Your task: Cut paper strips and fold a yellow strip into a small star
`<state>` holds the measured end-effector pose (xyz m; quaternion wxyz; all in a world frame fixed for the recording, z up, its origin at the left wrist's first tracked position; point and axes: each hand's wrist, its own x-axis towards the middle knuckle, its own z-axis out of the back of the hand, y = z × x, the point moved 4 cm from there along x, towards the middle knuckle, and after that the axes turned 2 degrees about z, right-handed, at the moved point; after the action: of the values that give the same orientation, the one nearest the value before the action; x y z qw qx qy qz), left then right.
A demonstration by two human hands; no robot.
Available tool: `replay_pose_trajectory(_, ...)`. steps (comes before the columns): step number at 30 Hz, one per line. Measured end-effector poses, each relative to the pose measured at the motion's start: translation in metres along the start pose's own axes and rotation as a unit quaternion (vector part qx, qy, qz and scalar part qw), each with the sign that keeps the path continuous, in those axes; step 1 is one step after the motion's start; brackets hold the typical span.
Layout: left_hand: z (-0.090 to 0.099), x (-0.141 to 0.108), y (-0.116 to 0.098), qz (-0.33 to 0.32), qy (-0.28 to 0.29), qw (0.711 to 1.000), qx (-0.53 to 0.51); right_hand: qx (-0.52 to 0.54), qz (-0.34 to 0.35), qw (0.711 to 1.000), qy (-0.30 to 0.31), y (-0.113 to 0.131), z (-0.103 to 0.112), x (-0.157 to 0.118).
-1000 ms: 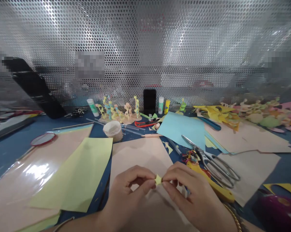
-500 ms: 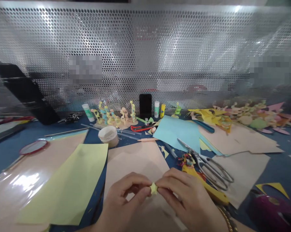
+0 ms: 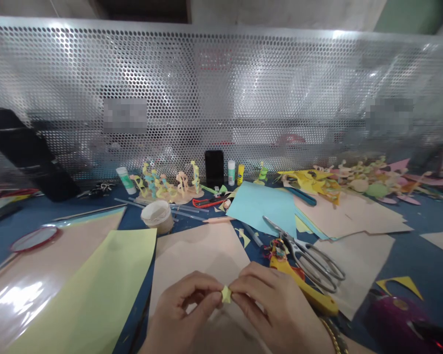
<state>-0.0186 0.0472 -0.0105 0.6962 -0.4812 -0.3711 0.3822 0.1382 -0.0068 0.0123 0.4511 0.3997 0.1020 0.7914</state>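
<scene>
A small yellow paper star (image 3: pixel 226 295) is held up between my two hands. My left hand (image 3: pixel 188 307) pinches its left side between thumb and index finger. From the right, my right hand (image 3: pixel 271 305) grips the star's other side with its fingertips. Both hands are closed on it, and parts of the star's edges are hidden by the fingers. Beneath them lies a pale pinkish sheet of paper (image 3: pixel 195 250). Just right of my right hand are a yellow-handled glue gun (image 3: pixel 310 292) and metal scissors (image 3: pixel 310 255).
A yellow sheet (image 3: pixel 107 275) lies left, beside a red-rimmed mirror (image 3: pixel 35 238). Further back stand a white tub (image 3: pixel 157 216), curled paper figures (image 3: pixel 170 184), glue sticks (image 3: pixel 232 172) and a black phone (image 3: pixel 214 168). A blue sheet (image 3: pixel 263 206) and a purple object (image 3: pixel 401 319) are right.
The view has tilted up and shifted slightly, so the scene sits a little lower and further left. Both hands still pinch the star, which appears slightly turned.
</scene>
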Motion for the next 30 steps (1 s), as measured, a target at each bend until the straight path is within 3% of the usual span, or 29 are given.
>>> replay_pose_trajectory(10, -0.0003, 0.0013, 0.0013, 0.018, -0.001, 0.999, 0.027, -0.048, 0.001, 0.999, 0.010, 0.0000, 0.0006, 0.0025)
replay_pose_trajectory(26, -0.0004, -0.0008, -0.0014, -0.026, -0.001, 0.996, 0.082, -0.077, 0.025, 0.997, 0.018, 0.0070, 0.0001, 0.0037)
replay_pose_trajectory(30, -0.0006, -0.0016, -0.0016, -0.045, 0.002, 0.995, 0.086, -0.037, 0.011, 0.999, 0.012, 0.0063, -0.0004, 0.0022)
